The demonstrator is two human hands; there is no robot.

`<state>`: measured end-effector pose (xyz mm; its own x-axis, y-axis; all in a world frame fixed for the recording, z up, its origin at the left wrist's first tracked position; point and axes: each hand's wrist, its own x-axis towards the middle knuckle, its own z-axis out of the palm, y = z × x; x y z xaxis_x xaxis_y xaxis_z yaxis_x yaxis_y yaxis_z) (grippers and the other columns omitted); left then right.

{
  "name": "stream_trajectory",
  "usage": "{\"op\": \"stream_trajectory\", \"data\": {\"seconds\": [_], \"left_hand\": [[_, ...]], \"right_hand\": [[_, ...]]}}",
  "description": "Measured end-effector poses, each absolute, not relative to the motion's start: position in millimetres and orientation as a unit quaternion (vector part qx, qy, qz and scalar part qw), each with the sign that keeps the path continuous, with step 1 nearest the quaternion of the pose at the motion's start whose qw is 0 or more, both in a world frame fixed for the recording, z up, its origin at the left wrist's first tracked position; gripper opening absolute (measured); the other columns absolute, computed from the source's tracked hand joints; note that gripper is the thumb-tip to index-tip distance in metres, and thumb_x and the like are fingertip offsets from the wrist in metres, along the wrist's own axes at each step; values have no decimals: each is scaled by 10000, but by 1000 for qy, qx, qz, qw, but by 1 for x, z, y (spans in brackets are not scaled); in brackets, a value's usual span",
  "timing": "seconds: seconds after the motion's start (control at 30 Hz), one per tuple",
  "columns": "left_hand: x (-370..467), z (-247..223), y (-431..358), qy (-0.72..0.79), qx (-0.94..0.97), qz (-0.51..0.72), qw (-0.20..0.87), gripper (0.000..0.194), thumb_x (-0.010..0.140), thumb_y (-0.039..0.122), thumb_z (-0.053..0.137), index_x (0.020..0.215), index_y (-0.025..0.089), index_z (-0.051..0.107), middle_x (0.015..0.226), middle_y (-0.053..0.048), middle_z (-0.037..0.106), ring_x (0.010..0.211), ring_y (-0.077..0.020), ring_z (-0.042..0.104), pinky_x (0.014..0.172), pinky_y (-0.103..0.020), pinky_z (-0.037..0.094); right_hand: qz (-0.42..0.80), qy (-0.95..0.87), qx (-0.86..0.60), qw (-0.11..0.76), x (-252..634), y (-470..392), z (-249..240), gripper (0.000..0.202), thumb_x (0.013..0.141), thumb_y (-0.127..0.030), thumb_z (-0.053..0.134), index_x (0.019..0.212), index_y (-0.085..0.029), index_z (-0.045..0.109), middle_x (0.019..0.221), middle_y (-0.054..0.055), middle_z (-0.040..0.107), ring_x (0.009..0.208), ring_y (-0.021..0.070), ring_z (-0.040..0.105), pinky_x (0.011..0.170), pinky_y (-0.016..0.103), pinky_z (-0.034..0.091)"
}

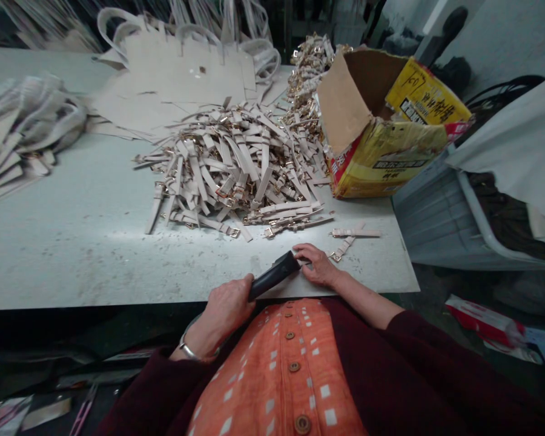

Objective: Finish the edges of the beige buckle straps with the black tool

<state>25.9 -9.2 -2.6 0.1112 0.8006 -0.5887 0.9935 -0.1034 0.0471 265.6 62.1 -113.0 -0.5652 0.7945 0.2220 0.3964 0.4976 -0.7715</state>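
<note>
While the pale table (95,242) spans most of the view, a large grey bin (440,224) stands beyond its right end, with dark material inside and pale sheeting over it. On the table's far side lie flat, pale panels (186,72) with looped handles, and a bundle of pale straps (49,121) lies at the far left. The open yellow cardboard box (390,157) sits near the right end, just beside a broad heap of short buckled straps (236,157) spread across the middle.

At the near edge, the left hand (229,309), with a metal bracelet (188,350) at its wrist, wraps its fingers around the lower end of a dark cylindrical tool (275,277). The tool slants up and to the right, near the table's front edge, its far end by the right hand (320,266). That hand's fingers are bent and slightly apart at the tool's end; whether they pinch anything, I cannot tell. Just beyond the right hand, two loose buckled straps (366,233) lie on the table, one angled against the other.
</note>
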Motion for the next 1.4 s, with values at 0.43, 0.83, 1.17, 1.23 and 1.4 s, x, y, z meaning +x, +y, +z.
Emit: {"op": "stream_trajectory", "data": {"seconds": [0.43, 0.83, 1.17, 1.23, 1.4], "left_hand": [[34, -7, -10, 638, 707, -201, 228, 297, 748, 239, 449, 1036, 191, 504, 884, -91, 665, 837, -222, 631, 674, -293, 432], [-13, -3, -24, 686, 663, -193, 230, 280, 759, 318, 441, 1009, 223, 523, 824, -53, 665, 795, -199, 630, 628, -252, 408], [-13, 3, -34, 654, 672, -232, 258, 291, 744, 282, 441, 1019, 226, 518, 862, -66, 672, 791, -198, 633, 619, -250, 401], [-14, 1, -37, 651, 671, -241, 258, 306, 735, 275, 450, 1030, 225, 514, 864, -73, 672, 805, -208, 634, 628, -259, 404], [-10, -8, -38, 634, 685, -245, 261, 336, 734, 274, 443, 1060, 220, 501, 890, -89, 672, 841, -233, 635, 654, -288, 423]], "right_hand": [[336, -836, -329, 282, 266, 67, -112, 348, 719, -24, 446, 1008, -175, 569, 1159, 99, 539, 1084, 187, 500, 937, 378, 432], [255, -849, -393, 243, 257, 55, -106, 117, 750, -142, 591, 859, -184, 579, 937, 70, 594, 918, 202, 509, 816, 359, 400], [246, -855, -362, 278, 264, 33, -112, 94, 845, -216, 521, 833, -206, 614, 909, 70, 570, 878, 197, 479, 769, 356, 393], [262, -849, -353, 293, 265, 31, -113, 107, 848, -213, 514, 854, -212, 621, 929, 73, 569, 884, 197, 484, 769, 363, 412], [296, -841, -340, 299, 265, 35, -114, 103, 844, -196, 519, 835, -209, 620, 897, 67, 578, 872, 191, 495, 771, 360, 434]]}}
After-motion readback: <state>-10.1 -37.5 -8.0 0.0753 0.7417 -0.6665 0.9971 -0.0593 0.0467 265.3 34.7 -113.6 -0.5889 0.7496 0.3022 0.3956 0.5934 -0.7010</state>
